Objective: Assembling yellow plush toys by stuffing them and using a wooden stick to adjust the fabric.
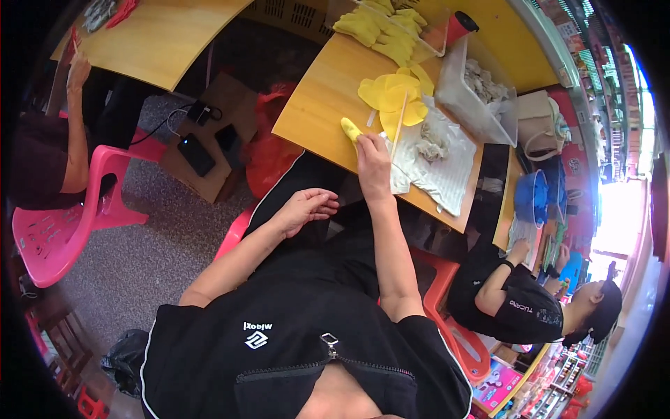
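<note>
My right hand [375, 167] is at the near edge of the wooden table, its thumb and fingers pinched on a small yellow fabric piece [350, 128] shaped like a short rounded tube. A thin pale stick [400, 124] slants up beside that hand; whether the hand also holds it is unclear. Over my lap, my left hand [306, 211] hangs with loosely curled fingers and nothing in them. Yellow petal-shaped fabric pieces [394, 94] lie in an overlapping pile beyond the right hand. To its right, a clump of whitish stuffing [433, 143] rests on a white cloth [447, 181].
Stuffed yellow pieces [380, 28] fill a clear tray at the back, beside a red-and-black cylinder [460, 26]. A clear bin [481, 94] holds more stuffing. A red plastic bag [269, 157] hangs left of the table. Co-workers sit on both sides; a pink chair [63, 230] stands left.
</note>
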Motion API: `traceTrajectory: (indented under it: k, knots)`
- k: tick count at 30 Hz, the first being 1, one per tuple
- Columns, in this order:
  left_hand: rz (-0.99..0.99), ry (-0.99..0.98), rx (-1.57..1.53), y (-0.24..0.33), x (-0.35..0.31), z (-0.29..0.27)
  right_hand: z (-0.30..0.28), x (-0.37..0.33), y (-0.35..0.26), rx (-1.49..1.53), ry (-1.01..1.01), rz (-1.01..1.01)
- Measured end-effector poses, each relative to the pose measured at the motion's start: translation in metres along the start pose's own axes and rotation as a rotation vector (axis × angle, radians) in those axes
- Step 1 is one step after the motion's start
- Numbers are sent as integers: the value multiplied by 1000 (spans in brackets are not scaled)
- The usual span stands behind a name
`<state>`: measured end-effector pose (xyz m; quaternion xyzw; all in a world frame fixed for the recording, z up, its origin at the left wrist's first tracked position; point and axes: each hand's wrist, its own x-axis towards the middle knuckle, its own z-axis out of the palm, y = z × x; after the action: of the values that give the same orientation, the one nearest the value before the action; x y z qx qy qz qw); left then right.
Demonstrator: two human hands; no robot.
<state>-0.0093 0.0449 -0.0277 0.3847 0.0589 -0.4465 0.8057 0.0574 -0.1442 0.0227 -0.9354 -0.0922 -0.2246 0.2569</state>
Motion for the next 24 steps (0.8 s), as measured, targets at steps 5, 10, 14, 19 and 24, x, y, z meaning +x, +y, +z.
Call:
traceTrajectory:
  k: [5,10,14,19,24]
  knots:
    - [277,72,-192,37,0,25,-30,1,-54,166,141,90]
    - [450,-41,-373,56,11,29,-33,-24,-82,384,29,137]
    - [431,-25,-286,53,12,33,-44,-28,-86,99,82,96]
    - [378,-21,-294,45,13,35,-42,-36,-84,441,22,378]
    - [349,-16,-382,41,11,37,-30,-44,-74,681,-83,620]
